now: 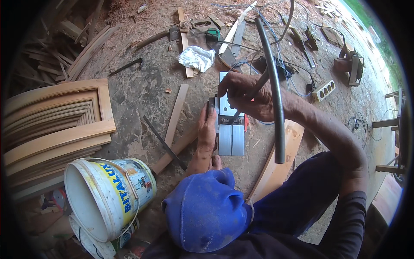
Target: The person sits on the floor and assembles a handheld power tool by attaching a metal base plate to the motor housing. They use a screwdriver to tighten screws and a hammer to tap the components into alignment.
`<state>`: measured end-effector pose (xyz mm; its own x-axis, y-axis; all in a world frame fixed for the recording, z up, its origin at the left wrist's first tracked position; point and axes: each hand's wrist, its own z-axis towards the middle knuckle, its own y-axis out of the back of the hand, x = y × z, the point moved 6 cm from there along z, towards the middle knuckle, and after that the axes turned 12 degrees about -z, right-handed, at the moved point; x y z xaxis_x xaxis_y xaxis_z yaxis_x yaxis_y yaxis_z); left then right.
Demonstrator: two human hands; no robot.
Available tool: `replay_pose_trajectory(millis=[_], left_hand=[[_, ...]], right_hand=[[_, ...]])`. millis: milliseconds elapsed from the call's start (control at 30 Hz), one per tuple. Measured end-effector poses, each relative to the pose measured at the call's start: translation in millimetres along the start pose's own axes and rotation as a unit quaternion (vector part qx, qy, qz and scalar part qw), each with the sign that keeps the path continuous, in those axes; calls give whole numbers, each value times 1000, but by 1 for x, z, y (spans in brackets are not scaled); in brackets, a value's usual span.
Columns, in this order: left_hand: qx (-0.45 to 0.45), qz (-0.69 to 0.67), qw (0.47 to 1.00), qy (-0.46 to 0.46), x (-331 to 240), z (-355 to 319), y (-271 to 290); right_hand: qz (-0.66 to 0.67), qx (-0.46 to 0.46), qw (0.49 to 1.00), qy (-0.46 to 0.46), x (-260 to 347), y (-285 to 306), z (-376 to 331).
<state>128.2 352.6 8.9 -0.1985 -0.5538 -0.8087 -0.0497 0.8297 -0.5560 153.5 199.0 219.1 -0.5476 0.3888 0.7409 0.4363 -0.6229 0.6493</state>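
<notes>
— Blue cloth (206,209) over the knee sits closest to us, with the white paint bucket (105,196) on its side off to the left. Beyond the bucket, stacked wooden frames (56,116).

— And in the middle?

— An upturned electric planer (231,125) on the sawdusty ground, its metal sole facing up. I'd say it lies that way so the blade slot is reachable. Its long axis runs away from the person, one end toward the knee, the other toward the crumpled white rag (197,57).

— Which hand steadies it?

— Left hand (207,129), laid flat along the planer's left edge, fingers stretched and pressing rather than wrapped round; a bracing hold, I think.

— And the other?

— Right hand (245,96) is closed on a dark thin tool (250,96), slanted down toward the cross slot at mid-sole. What kind of tool, I cannot tell. A black curved hose (274,86) crosses in front of that forearm.

— Further right?

— A pale board (280,159) under the arm, a white socket strip (324,90) and tangled cables.
</notes>
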Motion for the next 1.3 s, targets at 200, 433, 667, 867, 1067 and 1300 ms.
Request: replay_pose_trajectory(millis=[200,433,667,867,1067,1300], left_hand=[[7,-34,999,11,0,-4,-12],[7,-32,999,17,-1,-3,-6],[6,-2,1000,7,4,1,3],[0,0,1000,10,3,0,3],[15,-17,1000,6,-2,-2,-3],[43,-66,997,19,-19,-10,-19]], right_hand=[[4,79,997,19,-3,12,-12],[-60,43,997,35,7,18,-8],[2,4,1000,29,-4,19,-4],[-57,19,997,39,1,16,0],[-38,45,998,16,1,9,8],[53,-5,996,70,-4,5,9]])
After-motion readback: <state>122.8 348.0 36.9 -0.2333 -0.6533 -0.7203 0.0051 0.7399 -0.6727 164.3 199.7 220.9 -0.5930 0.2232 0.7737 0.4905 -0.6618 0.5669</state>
